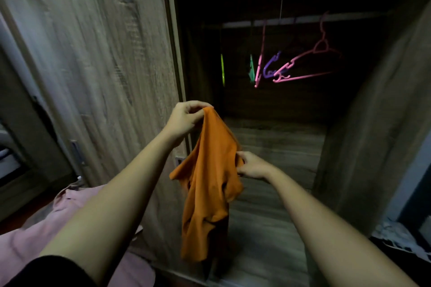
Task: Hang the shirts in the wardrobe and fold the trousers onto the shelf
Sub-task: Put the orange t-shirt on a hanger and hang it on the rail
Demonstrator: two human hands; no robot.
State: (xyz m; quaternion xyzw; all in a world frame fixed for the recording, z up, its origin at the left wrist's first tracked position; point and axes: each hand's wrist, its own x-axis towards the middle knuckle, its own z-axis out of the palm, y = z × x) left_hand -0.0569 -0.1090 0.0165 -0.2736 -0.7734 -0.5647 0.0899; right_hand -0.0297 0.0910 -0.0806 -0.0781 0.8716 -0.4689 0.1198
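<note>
Both of your grips are closed on the orange shirt (207, 193), which hangs crumpled in the air before the open wardrobe (373, 123). Your left grip (185, 119) pinches its top edge, held high. Your right grip (254, 166) pinches a fold at its right side, lower down. Behind the shirt lies the wardrobe's wooden shelf (279, 147). Above it, plastic hangers hang on the rail (238, 23): a tilted pink hanger (303, 76), with purple, green and yellow ones bunched to its left. A pink garment (46, 228) lies at lower left, near the door (93, 53).
</note>
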